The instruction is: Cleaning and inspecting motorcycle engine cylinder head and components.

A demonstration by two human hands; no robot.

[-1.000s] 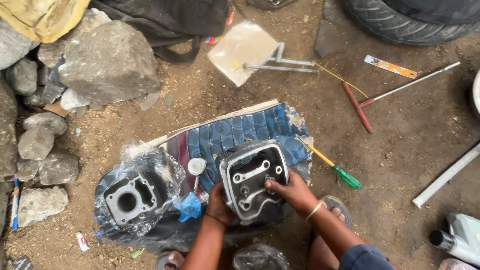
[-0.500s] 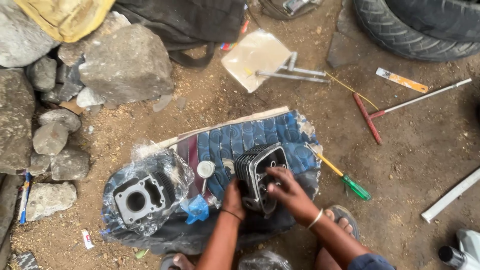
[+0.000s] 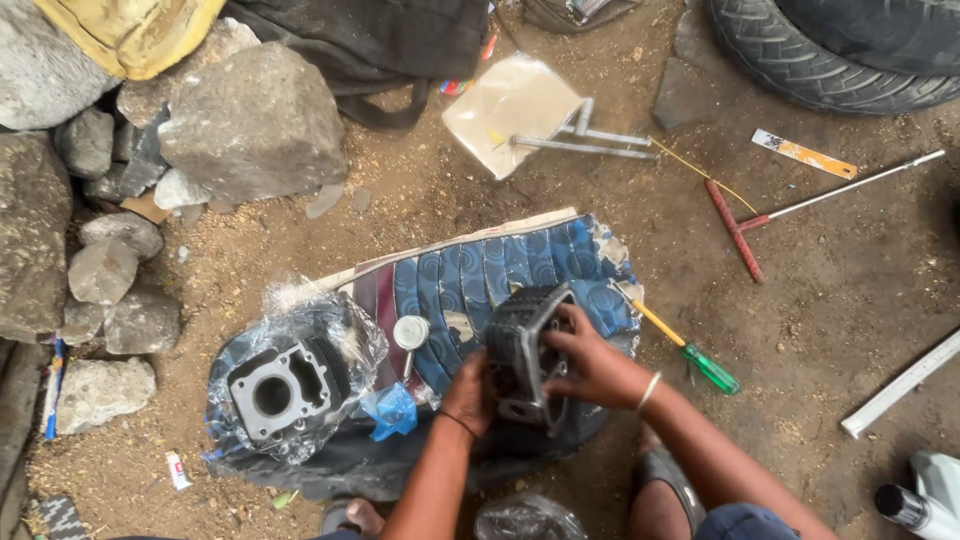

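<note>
While my left hand (image 3: 470,392) and right hand (image 3: 592,368) clamp it, the finned cast-metal cylinder head (image 3: 525,352) stands on edge. Both grips closed tight. Worn blue patterned mat (image 3: 470,275) underneath.

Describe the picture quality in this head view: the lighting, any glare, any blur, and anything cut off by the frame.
Head view: soft, even daylight with faint shadows; white glare on the crinkled plastic wrap around the cylinder block; the engine part gripped by the left hand and right hand looks slightly soft; the tyre and white bottle are cropped by the frame.
</note>
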